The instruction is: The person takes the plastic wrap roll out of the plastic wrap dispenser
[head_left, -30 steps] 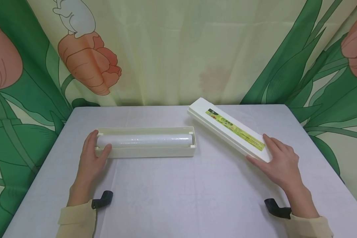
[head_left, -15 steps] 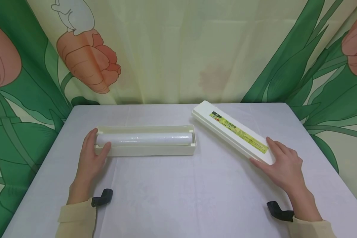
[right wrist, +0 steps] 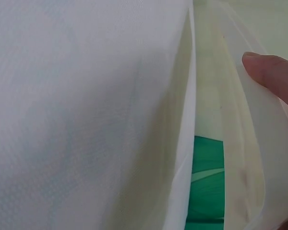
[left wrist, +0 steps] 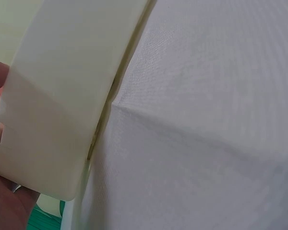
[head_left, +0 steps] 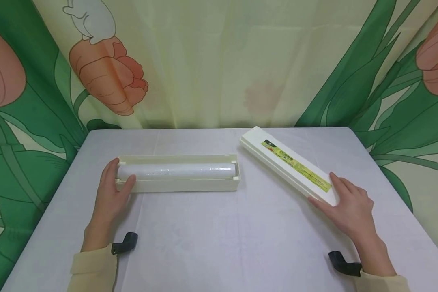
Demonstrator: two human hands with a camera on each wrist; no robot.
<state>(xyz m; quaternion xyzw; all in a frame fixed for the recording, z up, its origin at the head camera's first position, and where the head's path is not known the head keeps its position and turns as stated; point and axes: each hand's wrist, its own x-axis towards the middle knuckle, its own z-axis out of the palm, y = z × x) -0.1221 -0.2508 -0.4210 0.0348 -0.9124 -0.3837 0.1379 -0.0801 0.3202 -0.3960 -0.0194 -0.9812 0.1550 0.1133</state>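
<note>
A long cream cling film box [head_left: 186, 186] lies lengthwise on the table, its top off. Inside it shows a white roll of cling film [head_left: 182, 170]. My left hand [head_left: 111, 190] grips the box's left end, thumb at the front wall and fingers at the back. In the left wrist view, the side of the box [left wrist: 62, 96] stands on the cloth. To the right, my right hand [head_left: 350, 209] holds the near end of the white lid [head_left: 252, 140], which bears a yellow-green label and lies slantwise. A gap separates the lid [right wrist: 269, 143] from the cloth in the right wrist view.
A white cloth [head_left: 190, 235] covers the table. Behind it hangs a curtain [head_left: 219, 61] printed with tulips, leaves and a carrot. Black camera mounts [head_left: 125, 243] stick out from both wrists.
My right hand has shifted the lid a little to the right and nearer to me. The left hand and the box stay in place.
</note>
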